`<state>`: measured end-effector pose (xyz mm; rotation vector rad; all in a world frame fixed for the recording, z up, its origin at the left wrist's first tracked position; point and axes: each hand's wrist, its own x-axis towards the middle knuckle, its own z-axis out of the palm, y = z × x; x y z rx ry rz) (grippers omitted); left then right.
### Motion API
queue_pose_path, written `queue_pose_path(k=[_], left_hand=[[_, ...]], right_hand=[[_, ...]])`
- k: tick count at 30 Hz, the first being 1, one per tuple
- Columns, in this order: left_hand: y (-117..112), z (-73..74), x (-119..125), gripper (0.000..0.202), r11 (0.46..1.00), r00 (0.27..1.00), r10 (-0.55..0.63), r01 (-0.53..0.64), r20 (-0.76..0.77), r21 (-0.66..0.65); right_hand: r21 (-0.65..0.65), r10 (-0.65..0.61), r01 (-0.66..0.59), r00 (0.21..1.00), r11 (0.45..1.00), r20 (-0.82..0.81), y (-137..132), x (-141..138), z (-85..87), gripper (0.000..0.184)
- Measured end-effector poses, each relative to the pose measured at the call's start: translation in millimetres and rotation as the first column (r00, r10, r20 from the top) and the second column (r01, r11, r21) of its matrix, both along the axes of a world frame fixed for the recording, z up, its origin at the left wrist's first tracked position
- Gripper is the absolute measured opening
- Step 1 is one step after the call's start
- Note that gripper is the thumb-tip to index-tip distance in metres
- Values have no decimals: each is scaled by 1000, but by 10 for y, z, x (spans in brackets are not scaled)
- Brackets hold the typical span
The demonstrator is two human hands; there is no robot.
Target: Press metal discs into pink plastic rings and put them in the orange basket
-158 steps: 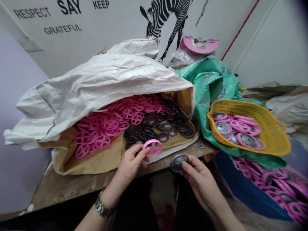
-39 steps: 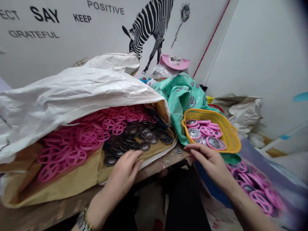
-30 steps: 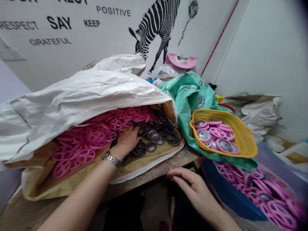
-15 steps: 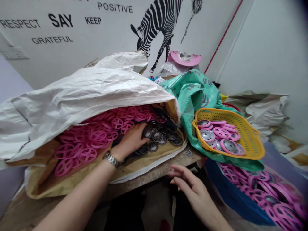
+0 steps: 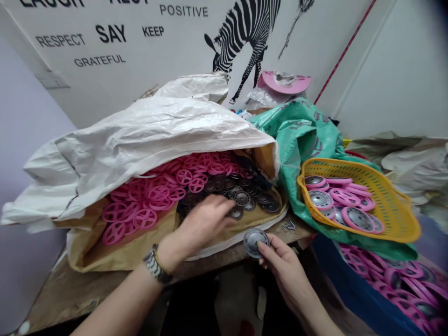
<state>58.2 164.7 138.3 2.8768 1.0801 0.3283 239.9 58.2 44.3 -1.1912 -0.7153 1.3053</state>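
My right hand [image 5: 280, 266] pinches a dark grey disc [image 5: 255, 241] at the near edge of the wooden table [image 5: 87, 289]. My left hand [image 5: 205, 224], with a metal watch on the wrist, hovers blurred over the pile of dark discs [image 5: 238, 192] in the open white sack [image 5: 150, 135]; nothing shows in its fingers. Several pink spoked rings [image 5: 154, 196] lie to the left of the dark discs inside the same sack.
A yellow basket [image 5: 392, 205] at the right holds several assembled pink-and-grey wheels, resting on a green bag [image 5: 301, 135]. A blue bin [image 5: 357, 289] below it holds more wheels. Small screws [image 5: 290, 226] lie on the table edge. A wall stands behind.
My left hand has drawn back from deep in the dark disc pile towards the sack's mouth. My right hand, empty half a second ago, now holds a dark grey disc.
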Motion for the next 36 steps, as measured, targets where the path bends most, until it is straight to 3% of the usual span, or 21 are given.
queue_pose_path(k=[2,3,6,12,16,22,25,29,33,36], left_hand=[[327,5,-110,27,964,960,266,-264,-93,29],[486,-9,-159,27,940,933,341,-339,-113,40],[875,-107,-252,24,889,871,453,-457,-191,22],[1208,-366,-235,26,847,819,512,-531,-260,-4],[1236,-401,-259,22,862,840,498,-507,-215,11],[995,-218,-362,27,922,919,387,-386,-69,32],[728,-159,-390,29,952,953,303,-302,-3,43],[275,-132,-373,29,991,996,86,-83,-19,106],[-163,-74,-258,34,979,984,-117,137,-132,151],[-429,-18,-142,30,947,957,-276,286,-84,143]], right_hand=[[-11,-35,35,999,999,1,-51,-8,-17,39],[-13,-46,46,999,999,9,-78,-15,-21,39],[-10,-33,33,998,999,46,-154,-41,-22,38],[21,53,-56,992,998,114,-244,-9,-40,34],[23,63,-67,987,997,149,-268,54,-64,34],[11,6,-6,998,1000,55,-276,117,-35,30],[0,-14,14,998,1000,-66,-259,138,13,30],[23,-47,53,977,998,-209,-218,158,127,23],[51,-18,32,968,998,-251,-157,147,273,24],[48,10,3,965,999,-263,-137,92,333,26]])
